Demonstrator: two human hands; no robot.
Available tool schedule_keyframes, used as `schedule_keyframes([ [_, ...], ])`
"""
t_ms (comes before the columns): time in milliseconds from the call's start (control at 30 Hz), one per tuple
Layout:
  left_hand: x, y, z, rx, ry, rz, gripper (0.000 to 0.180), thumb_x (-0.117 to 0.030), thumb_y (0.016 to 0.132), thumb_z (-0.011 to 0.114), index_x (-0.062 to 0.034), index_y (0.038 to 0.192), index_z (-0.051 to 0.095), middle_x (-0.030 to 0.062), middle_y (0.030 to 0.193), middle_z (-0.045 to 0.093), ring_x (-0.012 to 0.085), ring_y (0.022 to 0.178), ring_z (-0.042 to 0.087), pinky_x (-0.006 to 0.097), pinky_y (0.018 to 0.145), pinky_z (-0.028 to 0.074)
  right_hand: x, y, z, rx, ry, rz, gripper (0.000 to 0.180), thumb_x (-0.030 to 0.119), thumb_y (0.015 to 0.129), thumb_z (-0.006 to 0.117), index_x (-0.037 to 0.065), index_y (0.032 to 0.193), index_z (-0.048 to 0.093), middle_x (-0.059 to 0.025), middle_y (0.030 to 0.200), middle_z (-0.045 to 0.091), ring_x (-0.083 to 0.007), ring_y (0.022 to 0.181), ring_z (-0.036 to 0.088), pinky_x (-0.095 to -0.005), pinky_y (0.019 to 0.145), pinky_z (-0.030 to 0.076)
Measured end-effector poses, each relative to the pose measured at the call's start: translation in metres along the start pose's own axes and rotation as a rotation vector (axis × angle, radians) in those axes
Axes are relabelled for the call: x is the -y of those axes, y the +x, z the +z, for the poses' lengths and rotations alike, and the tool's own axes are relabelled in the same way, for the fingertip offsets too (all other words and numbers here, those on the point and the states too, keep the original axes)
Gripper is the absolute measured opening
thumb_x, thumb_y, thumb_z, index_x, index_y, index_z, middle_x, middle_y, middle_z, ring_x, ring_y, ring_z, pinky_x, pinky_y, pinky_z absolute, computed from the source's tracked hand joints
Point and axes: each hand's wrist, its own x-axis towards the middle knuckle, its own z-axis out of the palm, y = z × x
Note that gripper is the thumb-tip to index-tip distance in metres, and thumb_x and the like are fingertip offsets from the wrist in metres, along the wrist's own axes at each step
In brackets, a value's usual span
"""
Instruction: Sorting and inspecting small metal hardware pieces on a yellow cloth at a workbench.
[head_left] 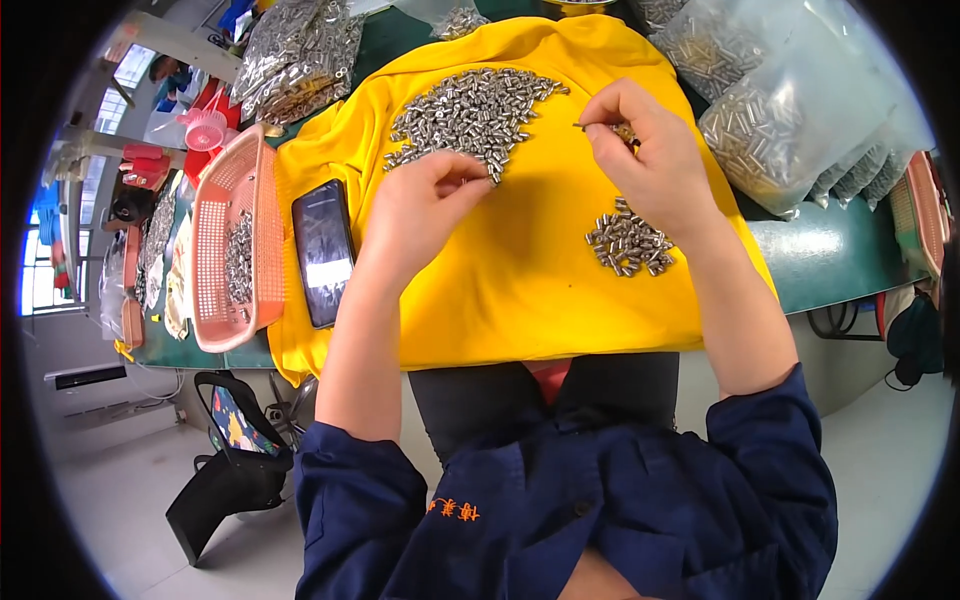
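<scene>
On a yellow cloth (520, 300) lies a large heap of small silvery metal cylinders (460, 115). My left hand (425, 205) is at the heap's near edge, thumb and fingers pinched on one small metal cylinder (494, 174). To the right, above the cloth, my right hand (650, 155) is closed around a thin, dark tool (579, 126). Its narrow tip sticks out past the thumb, and a brass-coloured part shows between the fingers; most of it is hidden. Below that hand sits a smaller pile of metal cylinders (630, 240).
A black phone (323, 255) lies left of the heap, beside a pink basket (265, 230) with more metal parts. Clear bags of metal parts (755, 130) crowd the back right; another bag (300, 60) lies back left. The green table (820, 265) shows at right.
</scene>
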Motion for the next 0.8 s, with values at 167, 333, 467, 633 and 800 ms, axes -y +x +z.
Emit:
schedule_keyframes([
  [167,-0.029,0.022,0.029,0.118,-0.783,0.011,0.014,-0.002,0.076,0.057,0.0031,0.089,0.057,0.0073,0.079,0.061,0.0131,0.072,0.059,0.022,0.065,0.047,-0.005,-0.001,-0.003,0.133,0.184,-0.018,0.008,0.004,0.075,0.047,0.002,0.082,0.049,-0.0045,0.069,0.052,-0.0083,0.057,0.044,-0.0209,0.052,0.037],
  [333,-0.014,0.027,0.041,0.133,-0.895,0.033,0.013,0.000,0.076,0.058,0.0005,0.090,0.056,0.0085,0.080,0.060,0.0155,0.073,0.059,0.026,0.069,0.048,-0.006,0.000,-0.002,0.115,0.137,-0.032,0.008,0.005,0.072,0.048,0.002,0.078,0.050,-0.0045,0.063,0.051,-0.0092,0.054,0.045,-0.0218,0.049,0.037],
  [467,-0.013,0.026,0.042,0.146,-0.950,0.071,0.014,0.000,0.076,0.058,0.0004,0.090,0.057,0.0088,0.081,0.060,0.0156,0.073,0.059,0.026,0.069,0.048,-0.003,0.000,-0.001,0.120,0.105,-0.040,0.008,0.006,0.070,0.049,0.001,0.077,0.050,-0.0062,0.062,0.053,-0.0121,0.053,0.049,-0.0238,0.049,0.040],
  [633,-0.014,0.025,0.042,0.123,-0.910,0.077,0.014,0.001,0.075,0.059,0.0007,0.090,0.057,0.0088,0.080,0.061,0.0154,0.072,0.059,0.026,0.070,0.048,-0.002,0.000,-0.001,0.112,0.080,-0.045,0.008,0.006,0.070,0.049,0.001,0.076,0.050,-0.0070,0.061,0.053,-0.0129,0.054,0.050,-0.0240,0.050,0.040],
  [800,-0.016,0.025,0.040,0.105,-0.829,0.089,0.011,0.000,0.074,0.060,0.0021,0.085,0.058,0.0074,0.079,0.061,0.0128,0.072,0.059,0.023,0.067,0.048,0.005,-0.003,-0.003,0.210,-0.116,-0.025,0.008,0.002,0.071,0.048,0.003,0.079,0.048,-0.0057,0.064,0.049,-0.0159,0.055,0.046,-0.0268,0.052,0.038],
])
